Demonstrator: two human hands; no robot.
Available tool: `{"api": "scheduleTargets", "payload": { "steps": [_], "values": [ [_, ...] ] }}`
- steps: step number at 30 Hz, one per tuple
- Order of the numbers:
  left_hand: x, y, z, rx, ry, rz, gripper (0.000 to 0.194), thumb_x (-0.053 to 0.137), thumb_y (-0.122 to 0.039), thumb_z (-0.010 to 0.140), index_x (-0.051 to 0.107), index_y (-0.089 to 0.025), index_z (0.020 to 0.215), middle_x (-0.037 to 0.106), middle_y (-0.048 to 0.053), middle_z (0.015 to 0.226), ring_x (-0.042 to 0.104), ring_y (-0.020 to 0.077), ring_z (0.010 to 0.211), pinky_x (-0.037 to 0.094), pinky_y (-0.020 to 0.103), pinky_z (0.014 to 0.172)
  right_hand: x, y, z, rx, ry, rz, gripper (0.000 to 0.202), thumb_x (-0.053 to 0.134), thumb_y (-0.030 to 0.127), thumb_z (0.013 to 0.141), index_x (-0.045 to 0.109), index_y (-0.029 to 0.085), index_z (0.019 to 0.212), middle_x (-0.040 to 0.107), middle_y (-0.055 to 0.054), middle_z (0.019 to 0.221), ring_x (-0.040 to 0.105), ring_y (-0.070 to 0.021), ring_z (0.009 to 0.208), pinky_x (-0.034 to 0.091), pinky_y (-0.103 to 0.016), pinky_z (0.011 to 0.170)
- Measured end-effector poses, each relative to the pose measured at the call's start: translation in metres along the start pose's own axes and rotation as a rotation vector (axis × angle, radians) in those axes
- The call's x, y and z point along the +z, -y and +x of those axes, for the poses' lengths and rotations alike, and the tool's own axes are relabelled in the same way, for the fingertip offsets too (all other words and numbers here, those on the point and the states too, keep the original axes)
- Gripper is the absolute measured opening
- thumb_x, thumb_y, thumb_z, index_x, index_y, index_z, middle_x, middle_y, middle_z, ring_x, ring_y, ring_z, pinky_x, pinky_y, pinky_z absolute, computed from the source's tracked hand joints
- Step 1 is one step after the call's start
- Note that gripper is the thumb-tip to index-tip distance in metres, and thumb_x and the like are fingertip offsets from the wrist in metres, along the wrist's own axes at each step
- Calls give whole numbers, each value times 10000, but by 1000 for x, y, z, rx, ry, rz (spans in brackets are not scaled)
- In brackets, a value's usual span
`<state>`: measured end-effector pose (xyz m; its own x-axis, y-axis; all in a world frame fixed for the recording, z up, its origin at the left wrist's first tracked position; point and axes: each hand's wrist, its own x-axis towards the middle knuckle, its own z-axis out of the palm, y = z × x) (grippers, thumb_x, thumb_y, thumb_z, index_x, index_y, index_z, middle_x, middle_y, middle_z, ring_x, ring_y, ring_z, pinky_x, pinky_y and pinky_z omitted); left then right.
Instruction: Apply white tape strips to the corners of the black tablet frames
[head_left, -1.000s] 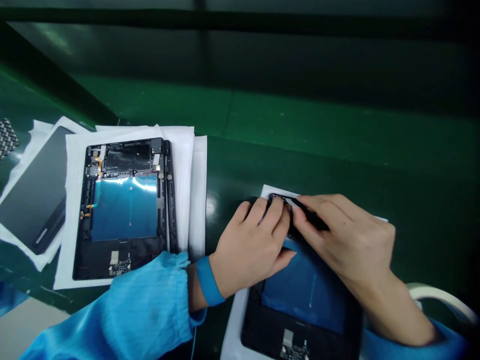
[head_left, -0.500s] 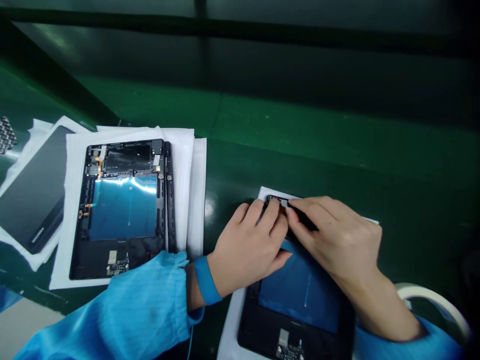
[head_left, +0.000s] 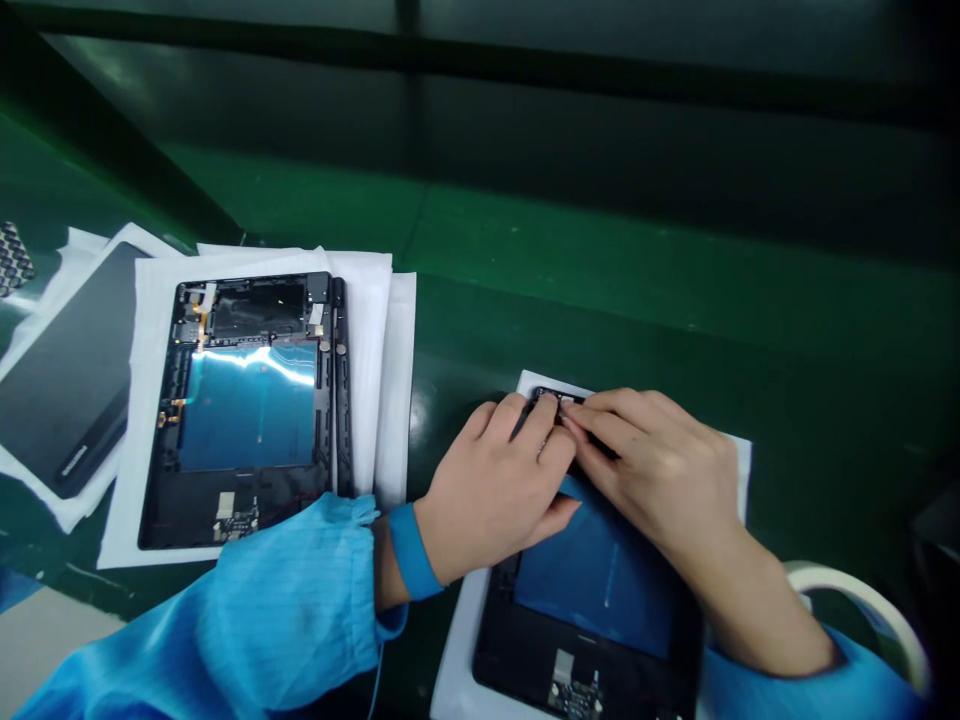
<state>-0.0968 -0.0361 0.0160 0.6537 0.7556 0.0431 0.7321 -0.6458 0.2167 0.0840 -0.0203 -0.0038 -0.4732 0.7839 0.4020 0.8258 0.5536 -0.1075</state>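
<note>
An opened tablet [head_left: 592, 590], its inside facing up with a blue panel and a small circuit board, lies on a white sheet [head_left: 452, 665] in front of me. My left hand [head_left: 502, 490], with a blue band at its wrist, grips the tablet's far left corner; its fingers are bent and the thumb stands off over the blue panel. My right hand [head_left: 667, 465] reaches in from the right. Its thumb and index finger are pinched together at the same corner, beside a small white piece. Whatever they pinch is too small and covered to name.
To the left, more opened tablets [head_left: 247, 410] lie stacked with white sheets [head_left: 394, 400]. Further left is a dark grey panel [head_left: 71, 365] on white wrapping. A roll of pale tape [head_left: 862, 595] is by my right forearm. The table [head_left: 487, 300] is green.
My right hand has shifted slightly left, bringing its pinched fingertips closer to the left hand's index finger. The left hand stays at the corner. The view has moved a little.
</note>
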Motion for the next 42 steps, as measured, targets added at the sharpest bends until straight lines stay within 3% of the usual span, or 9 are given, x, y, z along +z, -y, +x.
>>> {"api": "scheduleTargets", "payload": {
  "steps": [11, 13, 16, 19, 23, 28, 35, 42],
  "values": [
    [0, 1, 3, -46, -17, -37, 558, 632, -438, 885, 510, -76, 1293, 553, 140, 1378, 482, 297, 1233, 432, 412, 1004, -5, 3, 3, -61, 67, -128, 171, 567, 209, 925, 702, 145, 841, 677, -24, 808, 532, -157, 697, 370, -305, 529],
    [1, 2, 3, -44, -35, -37, 585, 633, -435, 884, 492, -68, 1318, 564, 143, 1364, 490, 299, 1232, 433, 417, 1006, -5, 3, 3, -52, 89, -105, 188, 551, 216, 930, 698, 146, 835, 674, -39, 832, 538, -166, 712, 390, -314, 558],
    [1, 3, 5, -48, -23, -37, 575, 626, -425, 892, 489, -83, 1332, 568, 138, 1361, 498, 293, 1228, 435, 420, 1003, -11, 1, -2, -36, 139, -14, 197, 545, 231, 928, 700, 119, 977, 681, -77, 940, 572, -196, 791, 456, -340, 661],
    [-1, 3, 7, -47, 11, -22, 583, 621, -442, 902, 487, -96, 1352, 559, 132, 1370, 490, 297, 1225, 431, 428, 1000, -31, -1, -21, -36, 133, 90, 284, 536, 241, 935, 649, 101, 1155, 681, -105, 1074, 607, -226, 932, 497, -371, 795],
    [-3, 3, 9, -51, 52, 35, 631, 599, -516, 915, 488, -103, 1380, 559, 129, 1353, 481, 311, 1207, 438, 442, 965, -58, -6, -73, 39, 80, 133, 331, 587, 268, 921, 617, 162, 1233, 688, -78, 1127, 624, -237, 1003, 494, -398, 888],
    [-2, 2, 13, -34, 69, 103, 648, 528, -579, 937, 498, -118, 1392, 573, 137, 1306, 492, 324, 1167, 452, 454, 889, -52, -17, -119, 163, 89, 132, 350, 663, 219, 862, 628, 199, 1210, 705, -62, 1115, 644, -260, 997, 490, -441, 928],
    [-3, 3, 18, 8, 41, 153, 589, 505, -502, 967, 516, -81, 1379, 574, 180, 1283, 499, 363, 1147, 448, 478, 869, -53, -30, -101, 166, 78, -35, 305, 664, 228, 865, 653, 105, 1144, 711, -109, 1003, 624, -249, 859, 477, -395, 767],
    [-3, 2, 20, 36, 43, 177, 550, 520, -448, 965, 528, -68, 1364, 567, 202, 1278, 500, 377, 1142, 453, 497, 883, -52, -32, -104, 164, 110, -28, 323, 664, 220, 859, 662, 128, 1168, 697, -100, 982, 599, -230, 846, 461, -376, 741]
  ]
}}
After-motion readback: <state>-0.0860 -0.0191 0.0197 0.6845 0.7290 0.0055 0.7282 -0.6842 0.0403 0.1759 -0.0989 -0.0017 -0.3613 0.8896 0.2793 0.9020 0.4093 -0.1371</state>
